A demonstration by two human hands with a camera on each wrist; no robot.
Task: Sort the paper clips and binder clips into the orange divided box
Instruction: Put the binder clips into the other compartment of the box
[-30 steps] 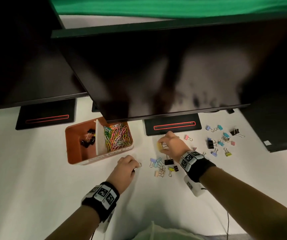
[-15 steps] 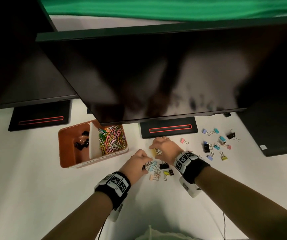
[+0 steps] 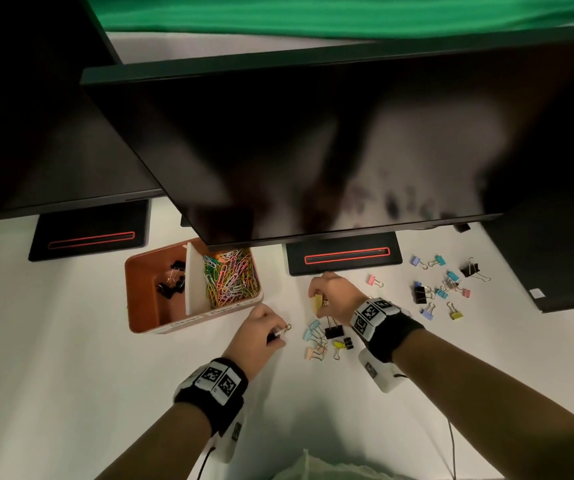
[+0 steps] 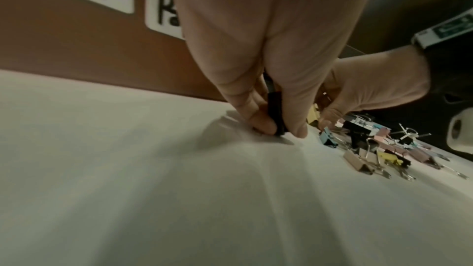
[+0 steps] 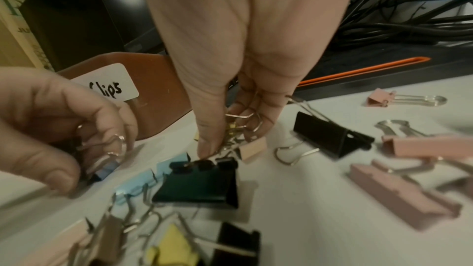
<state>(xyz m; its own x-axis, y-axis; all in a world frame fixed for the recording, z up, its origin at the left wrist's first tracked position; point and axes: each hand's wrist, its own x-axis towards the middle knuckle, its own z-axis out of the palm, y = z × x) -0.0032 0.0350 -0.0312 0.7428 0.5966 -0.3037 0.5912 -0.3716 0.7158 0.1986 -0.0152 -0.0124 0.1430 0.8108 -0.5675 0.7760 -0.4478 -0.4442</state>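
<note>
Left hand (image 3: 259,332) pinches a black binder clip (image 4: 276,114) low on the table; right hand (image 3: 334,294) grips yellow clip (image 3: 318,302)

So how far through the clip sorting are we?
Partly done. The orange divided box holds coloured paper clips in its right compartment and a few black binder clips in its left. In hand: the left hand pinches a small black binder clip; the right hand holds a yellow one. Left: two scatters of binder clips on the white table.

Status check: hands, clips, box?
Left hand pinches black binder clip. Right hand holds yellow clip. Orange box unobstructed; loose clips remain.
</note>
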